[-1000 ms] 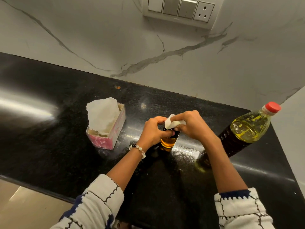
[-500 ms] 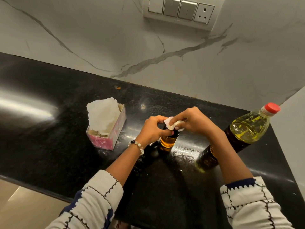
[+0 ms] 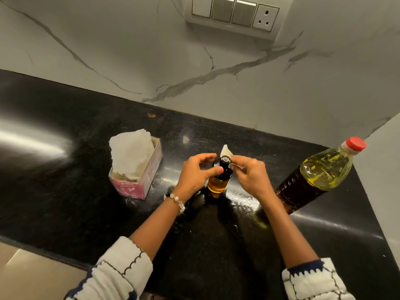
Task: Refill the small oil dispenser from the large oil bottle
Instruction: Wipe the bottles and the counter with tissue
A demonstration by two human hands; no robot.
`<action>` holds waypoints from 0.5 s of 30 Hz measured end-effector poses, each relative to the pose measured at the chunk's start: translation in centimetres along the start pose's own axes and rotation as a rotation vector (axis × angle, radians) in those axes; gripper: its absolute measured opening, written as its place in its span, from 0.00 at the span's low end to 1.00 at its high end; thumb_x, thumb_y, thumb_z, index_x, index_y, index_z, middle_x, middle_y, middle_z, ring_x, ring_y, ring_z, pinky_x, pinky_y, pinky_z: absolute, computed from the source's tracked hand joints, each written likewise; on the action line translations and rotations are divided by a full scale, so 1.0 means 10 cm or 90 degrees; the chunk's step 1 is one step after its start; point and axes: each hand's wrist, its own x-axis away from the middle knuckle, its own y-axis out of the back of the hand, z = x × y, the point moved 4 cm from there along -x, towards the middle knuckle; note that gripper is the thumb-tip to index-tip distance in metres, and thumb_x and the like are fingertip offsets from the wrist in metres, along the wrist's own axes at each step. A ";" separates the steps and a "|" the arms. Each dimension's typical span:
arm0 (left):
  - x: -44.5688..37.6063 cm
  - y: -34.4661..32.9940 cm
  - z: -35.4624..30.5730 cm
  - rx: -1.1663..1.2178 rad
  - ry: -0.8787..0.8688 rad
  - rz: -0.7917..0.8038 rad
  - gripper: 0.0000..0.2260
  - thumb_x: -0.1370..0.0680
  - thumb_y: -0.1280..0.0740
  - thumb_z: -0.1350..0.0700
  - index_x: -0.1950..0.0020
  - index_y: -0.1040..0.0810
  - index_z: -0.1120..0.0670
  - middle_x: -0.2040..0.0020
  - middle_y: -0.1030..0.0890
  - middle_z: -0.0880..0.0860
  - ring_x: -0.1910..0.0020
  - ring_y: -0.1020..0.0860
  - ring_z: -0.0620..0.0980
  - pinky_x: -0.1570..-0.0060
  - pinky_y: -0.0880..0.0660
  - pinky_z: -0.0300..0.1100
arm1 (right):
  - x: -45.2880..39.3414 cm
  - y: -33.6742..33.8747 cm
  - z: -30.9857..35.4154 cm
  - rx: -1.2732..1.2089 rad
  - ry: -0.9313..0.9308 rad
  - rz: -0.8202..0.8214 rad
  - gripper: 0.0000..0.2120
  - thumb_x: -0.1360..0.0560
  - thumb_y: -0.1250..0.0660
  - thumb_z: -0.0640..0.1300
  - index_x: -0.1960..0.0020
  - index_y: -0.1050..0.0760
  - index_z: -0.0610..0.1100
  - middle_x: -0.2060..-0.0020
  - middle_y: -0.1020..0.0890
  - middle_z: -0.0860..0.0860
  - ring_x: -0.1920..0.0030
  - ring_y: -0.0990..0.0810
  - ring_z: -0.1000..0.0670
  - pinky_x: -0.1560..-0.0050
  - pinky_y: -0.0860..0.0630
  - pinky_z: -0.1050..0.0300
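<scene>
The small oil dispenser (image 3: pixel 219 180) stands upright on the black counter (image 3: pixel 65 191), amber oil in its lower half and a black top. My left hand (image 3: pixel 195 173) grips its neck from the left, thumb on the black collar. My right hand (image 3: pixel 249 174) pinches a small white tissue piece (image 3: pixel 225 150) against the dispenser's right side and top. The large oil bottle (image 3: pixel 318 176), with a red cap and a dark label, stands to the right of my right hand, untouched.
A pink tissue box (image 3: pixel 138 180) with white tissue sticking out sits on the counter to the left. The marble wall carries a switch panel (image 3: pixel 233 14) behind. A side wall closes off the counter at the right. The counter's front edge runs near my sleeves.
My right hand has slid off the dispenser's top to its right side, so the black cap now shows. The tissue now sticks up behind the cap. My left hand stays on the neck.
</scene>
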 end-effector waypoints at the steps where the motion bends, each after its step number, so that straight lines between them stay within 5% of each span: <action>1: 0.04 -0.03 0.01 -0.015 -0.010 -0.018 0.23 0.32 0.23 0.52 0.38 0.21 0.50 0.45 0.19 0.46 0.49 0.24 0.36 0.49 0.29 0.28 | 0.08 -0.02 0.03 0.018 0.019 -0.026 0.17 0.27 0.35 0.30 0.40 0.21 0.40 0.44 0.18 0.44 0.43 0.21 0.50 0.42 0.28 0.65; 3: 0.08 -0.08 0.03 -0.053 -0.037 -0.058 0.24 0.34 0.21 0.51 0.39 0.20 0.50 0.45 0.20 0.46 0.50 0.24 0.37 0.49 0.29 0.28 | 0.24 -0.07 0.08 0.036 0.030 -0.066 0.20 0.28 0.36 0.27 0.37 0.25 0.36 0.42 0.20 0.42 0.41 0.25 0.52 0.39 0.34 0.70; 6: 0.09 -0.10 0.04 -0.084 -0.058 -0.091 0.25 0.36 0.21 0.48 0.41 0.19 0.49 0.46 0.20 0.47 0.47 0.23 0.43 0.43 0.26 0.43 | 0.28 -0.11 0.10 -0.004 0.003 -0.055 0.23 0.29 0.39 0.24 0.35 0.28 0.35 0.38 0.24 0.42 0.37 0.31 0.53 0.38 0.43 0.79; 10: 0.02 -0.06 0.03 -0.151 -0.059 -0.072 0.29 0.42 0.28 0.34 0.43 0.20 0.41 0.48 0.20 0.42 0.45 0.24 0.47 0.44 0.27 0.55 | 0.04 -0.14 0.05 -0.019 -0.060 0.051 0.27 0.29 0.42 0.24 0.33 0.29 0.39 0.34 0.27 0.43 0.30 0.33 0.49 0.33 0.42 0.69; 15: -0.08 0.00 0.03 -0.138 -0.054 0.015 0.27 0.41 0.30 0.33 0.41 0.24 0.33 0.43 0.20 0.39 0.38 0.26 0.45 0.37 0.31 0.58 | 0.19 -0.18 0.02 -0.004 -0.034 0.028 0.28 0.29 0.43 0.23 0.30 0.33 0.38 0.31 0.32 0.43 0.29 0.35 0.48 0.31 0.41 0.64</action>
